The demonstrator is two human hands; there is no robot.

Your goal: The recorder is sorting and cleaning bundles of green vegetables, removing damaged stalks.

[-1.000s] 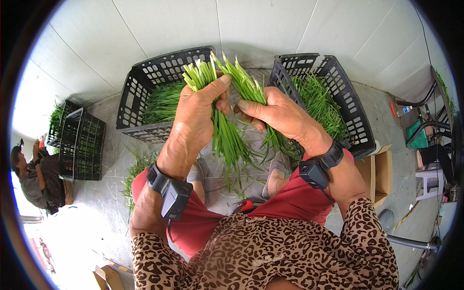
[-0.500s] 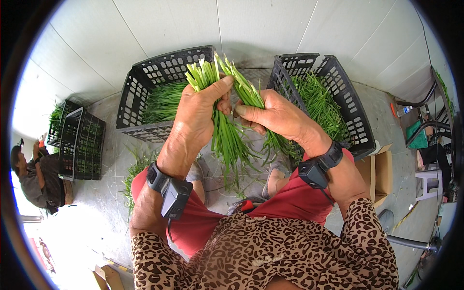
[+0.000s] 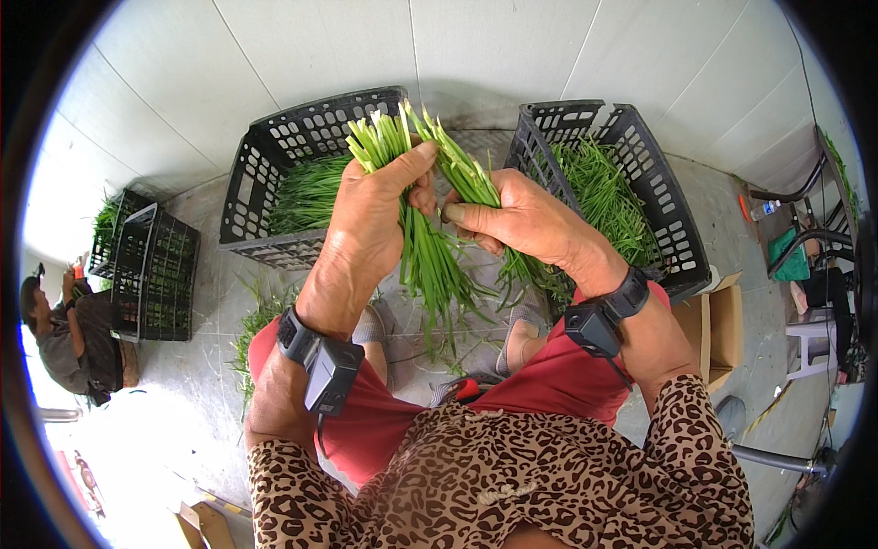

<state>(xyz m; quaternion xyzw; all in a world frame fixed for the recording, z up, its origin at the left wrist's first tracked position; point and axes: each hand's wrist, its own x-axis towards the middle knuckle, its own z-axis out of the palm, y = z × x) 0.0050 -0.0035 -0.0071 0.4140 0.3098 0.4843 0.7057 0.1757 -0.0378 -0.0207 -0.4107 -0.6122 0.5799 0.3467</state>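
A pale panelled wall (image 3: 503, 46) rises ahead of you, above a grey tiled floor (image 3: 212, 284). In front of your knees you have 2 bunches of long green stalks up in the air, side by side, between 2 black crates. Your left hand (image 3: 377, 199) is closed around the left bunch (image 3: 425, 261), thumb lying across it; the pale ends point up and the leaves hang down. Your right hand (image 3: 535, 212) grasps the right bunch (image 3: 469, 176) with a clenched grip, its pale ends tilted up to the left, its leaves trailing down to the right. The tip of your left thumb is just beside those stalks; you cannot tell here whether it touches them.

Beyond your left hand, the left crate (image 3: 274, 251) holds greens laid mostly lengthwise. Beyond your right, the right crate (image 3: 681, 240) holds a looser, tangled heap. Loose leaves (image 3: 263, 306) lie on the floor by your left knee. You wear 1 dark device on each wrist. An open cardboard box (image 3: 725, 334) stands near the right crate. Far left, another person (image 3: 73, 343) sits beside more black crates (image 3: 169, 274) with greens inside.
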